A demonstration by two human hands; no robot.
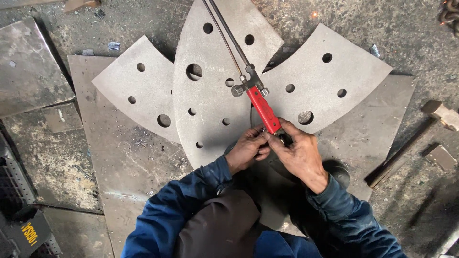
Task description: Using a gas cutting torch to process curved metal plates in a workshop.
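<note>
Red-handled cutting torch (263, 109) sits in our grip, low end of the handle at our fingers, the body angling up and left to a cluster of metal valve knobs, and two thin tubes running on past the top edge of view. Our left hand (247, 149) is curled around the base of the handle from the left side, fingers bent in tight. Our right hand (300, 154) wraps the same end from the right, thumb side pressed to the red grip; both hands are together and clamped on the torch, touching each other at the handle's foot. Blue sleeves run back from both wrists toward the bottom of frame. Under the torch lies a grey steel plate (210, 91), a tapered petal shape drilled with round holes of several sizes. It overlaps a similar drilled plate on the left (138, 86), and another on the right (325, 81) lies beside it; the three fan out like petals. All of them rest on a larger flat sheet (129, 162) laid over the dirty concrete floor. To the right, well apart from our hands, a hammer (442, 113) lies on the floor with its dark handle slanting down toward the sheet's edge. More plate (28, 67) at far left.
</note>
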